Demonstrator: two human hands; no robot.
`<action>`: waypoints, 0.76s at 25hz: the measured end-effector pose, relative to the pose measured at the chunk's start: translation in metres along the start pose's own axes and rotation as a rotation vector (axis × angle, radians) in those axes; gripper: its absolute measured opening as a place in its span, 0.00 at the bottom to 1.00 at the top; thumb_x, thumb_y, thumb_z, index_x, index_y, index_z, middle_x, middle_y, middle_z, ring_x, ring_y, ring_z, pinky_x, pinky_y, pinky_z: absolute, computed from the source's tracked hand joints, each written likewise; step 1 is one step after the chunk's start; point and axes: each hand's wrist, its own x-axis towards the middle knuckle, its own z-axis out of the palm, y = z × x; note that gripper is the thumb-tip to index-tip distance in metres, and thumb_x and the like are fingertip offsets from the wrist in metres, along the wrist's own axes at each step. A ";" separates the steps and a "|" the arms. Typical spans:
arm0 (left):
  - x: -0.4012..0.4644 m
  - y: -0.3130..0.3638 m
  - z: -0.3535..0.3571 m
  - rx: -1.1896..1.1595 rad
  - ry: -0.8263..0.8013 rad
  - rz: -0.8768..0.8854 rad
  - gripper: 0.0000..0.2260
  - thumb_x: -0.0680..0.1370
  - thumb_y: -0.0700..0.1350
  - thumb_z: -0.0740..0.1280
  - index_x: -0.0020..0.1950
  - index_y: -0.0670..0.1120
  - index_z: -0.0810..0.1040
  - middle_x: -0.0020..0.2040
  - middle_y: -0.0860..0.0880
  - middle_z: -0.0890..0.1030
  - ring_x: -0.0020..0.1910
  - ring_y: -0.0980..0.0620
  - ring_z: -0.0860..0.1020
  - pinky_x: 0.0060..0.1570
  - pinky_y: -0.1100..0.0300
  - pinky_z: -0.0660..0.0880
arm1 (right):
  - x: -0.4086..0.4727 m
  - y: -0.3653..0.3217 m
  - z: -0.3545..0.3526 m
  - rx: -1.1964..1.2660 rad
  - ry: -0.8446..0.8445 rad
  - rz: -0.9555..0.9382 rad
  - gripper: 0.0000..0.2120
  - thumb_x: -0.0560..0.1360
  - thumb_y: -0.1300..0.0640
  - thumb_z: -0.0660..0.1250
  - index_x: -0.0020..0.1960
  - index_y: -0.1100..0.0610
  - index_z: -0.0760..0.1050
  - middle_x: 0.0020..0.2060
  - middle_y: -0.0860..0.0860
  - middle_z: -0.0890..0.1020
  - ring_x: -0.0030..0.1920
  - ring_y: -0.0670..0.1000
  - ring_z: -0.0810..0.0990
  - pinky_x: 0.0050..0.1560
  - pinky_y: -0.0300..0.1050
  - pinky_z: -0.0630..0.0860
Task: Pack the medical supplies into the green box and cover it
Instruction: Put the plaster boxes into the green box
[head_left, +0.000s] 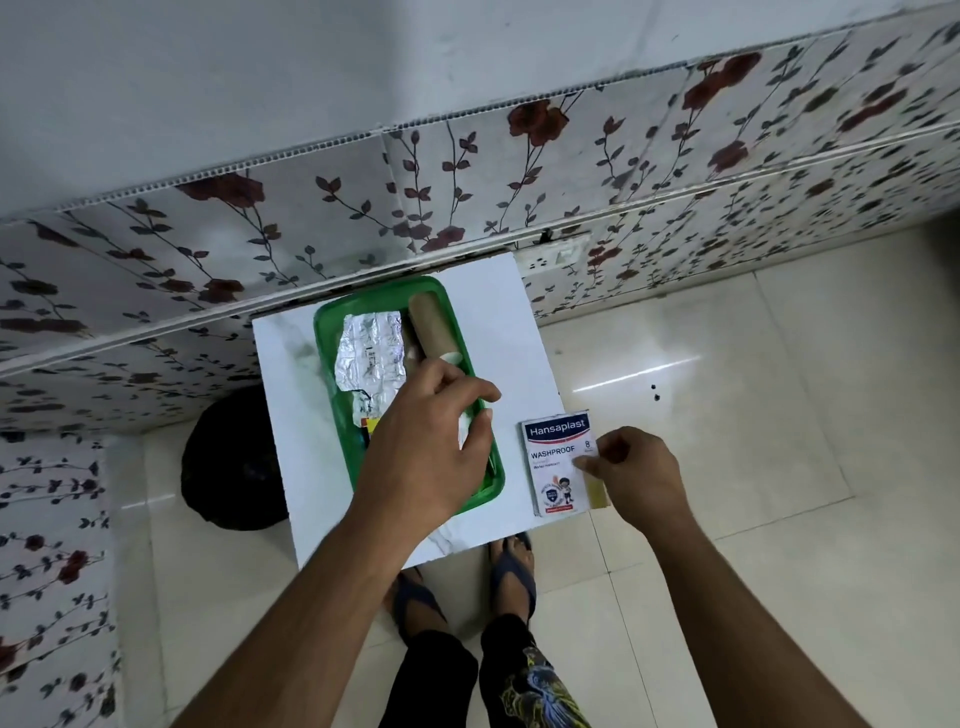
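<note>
The green box (326, 332) lies on a small white table (509, 332). Inside it are a silver foil blister strip (370, 349) and a brown roll (431, 327) along its right side. My left hand (431, 447) hovers over the near half of the box, fingers curled around a small white item (464, 427) that I cannot identify. My right hand (636, 475) pinches the right edge of a white Hansaplast plaster packet (555, 467) at the table's right edge, beside the box. No lid is visible.
A dark round object (234, 467) sits on the floor left of the table. A floral-patterned wall (467, 171) runs behind the table. My feet in sandals (511, 566) stand at the table's near edge on a pale tiled floor (727, 389).
</note>
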 end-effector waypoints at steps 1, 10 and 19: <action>0.001 0.002 -0.001 -0.038 0.008 -0.004 0.08 0.76 0.44 0.67 0.53 0.52 0.81 0.50 0.55 0.74 0.44 0.60 0.75 0.45 0.59 0.76 | -0.003 -0.003 -0.008 0.059 -0.006 0.006 0.08 0.70 0.58 0.76 0.43 0.59 0.78 0.37 0.50 0.82 0.36 0.50 0.77 0.33 0.42 0.71; 0.005 0.006 -0.026 -0.755 -0.172 -0.478 0.09 0.78 0.41 0.67 0.55 0.52 0.82 0.48 0.50 0.87 0.48 0.48 0.85 0.53 0.42 0.79 | -0.052 -0.094 -0.031 0.490 -0.259 -0.152 0.06 0.74 0.65 0.71 0.50 0.63 0.78 0.42 0.59 0.87 0.41 0.57 0.86 0.41 0.53 0.81; 0.031 -0.045 -0.058 -0.166 0.301 -0.533 0.14 0.75 0.39 0.69 0.58 0.49 0.71 0.40 0.53 0.80 0.37 0.56 0.78 0.33 0.63 0.72 | -0.055 -0.106 -0.002 0.511 -0.254 -0.122 0.07 0.74 0.67 0.70 0.51 0.65 0.76 0.40 0.57 0.87 0.34 0.48 0.85 0.28 0.39 0.77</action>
